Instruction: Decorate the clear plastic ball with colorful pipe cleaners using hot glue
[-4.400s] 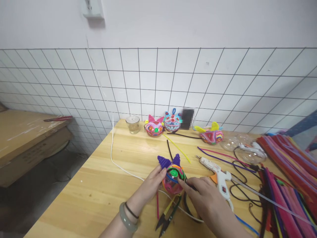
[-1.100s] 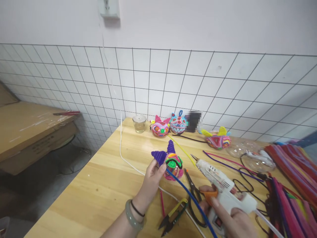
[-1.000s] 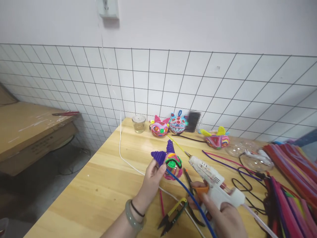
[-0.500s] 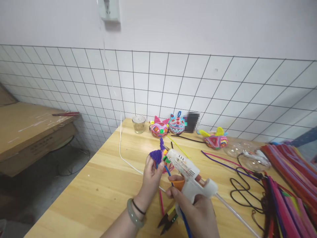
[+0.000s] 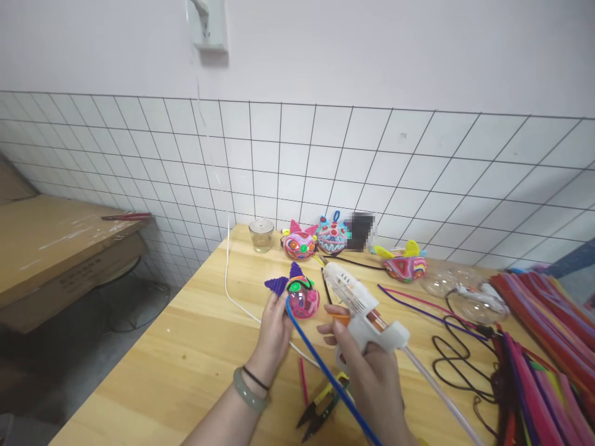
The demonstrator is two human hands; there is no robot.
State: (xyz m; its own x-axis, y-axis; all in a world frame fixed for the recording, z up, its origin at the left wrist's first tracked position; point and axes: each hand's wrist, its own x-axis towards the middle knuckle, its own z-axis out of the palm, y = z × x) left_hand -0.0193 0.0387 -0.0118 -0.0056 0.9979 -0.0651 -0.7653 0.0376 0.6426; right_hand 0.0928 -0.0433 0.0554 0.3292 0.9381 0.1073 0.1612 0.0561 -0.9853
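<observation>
My left hand (image 5: pixel 276 325) is closed around the left side of a clear ball ornament (image 5: pixel 304 300), partly covered with coloured pipe cleaners and topped by purple ear-like pieces (image 5: pixel 277 284). A long blue pipe cleaner (image 5: pixel 320 362) runs from the ornament down towards me. In my right hand (image 5: pixel 369 365) is a white hot glue gun (image 5: pixel 356 297) with an orange trigger, its nozzle pointing up and left, apart from the ornament. A clear glue stick (image 5: pixel 432 378) sticks out of its back. Below the hands lie yellow-and-black snips (image 5: pixel 320 406).
Finished-looking pipe-cleaner ornaments (image 5: pixel 300 241) stand along the wall beside a glass cup (image 5: pixel 261 235). On the right are clear plastic shells (image 5: pixel 478 306), a black cord (image 5: pixel 458 353) and bundles of pipe cleaners (image 5: pixel 534 384). A white cable (image 5: pixel 227 266) crosses the table.
The glue gun's nozzle has moved right, away from the ornament. My left hand has turned the ornament, so its clear round front and the blue pipe cleaner's length now show.
</observation>
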